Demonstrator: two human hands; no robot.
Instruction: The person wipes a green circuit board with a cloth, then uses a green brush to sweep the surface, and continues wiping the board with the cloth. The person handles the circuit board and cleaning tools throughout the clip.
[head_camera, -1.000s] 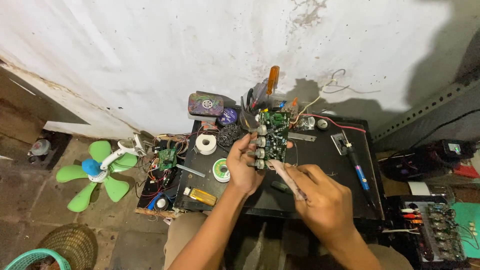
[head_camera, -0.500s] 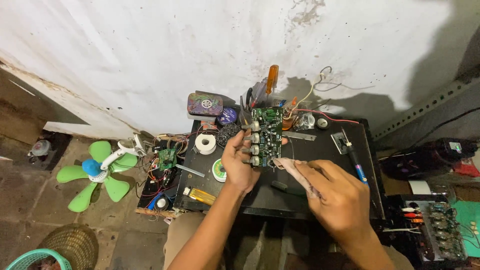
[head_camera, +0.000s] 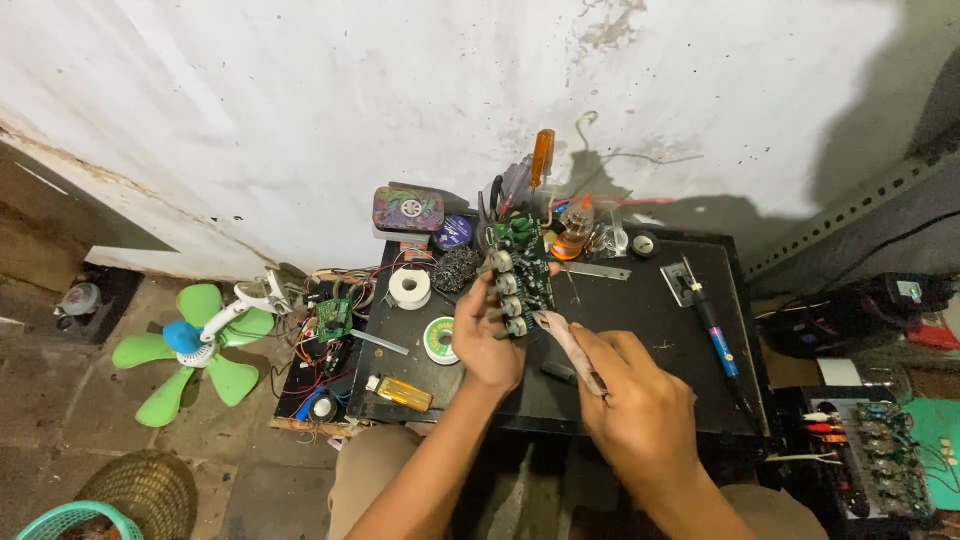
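Left hand (head_camera: 487, 335) grips green circuit board with row of knobbed pots (head_camera: 520, 272), upright over the black worktop (head_camera: 640, 300) near its back edge. Right hand (head_camera: 640, 410) pinches a thin flat strip-like tool (head_camera: 567, 340), tip at board's lower edge. Work mid-way; blue-handled soldering iron (head_camera: 712, 325) idle right.

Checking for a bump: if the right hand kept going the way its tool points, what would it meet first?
Probably the green circuit board held up by the left hand; the flat tool in the right hand already points at the board's lower edge. Depth is unclear.
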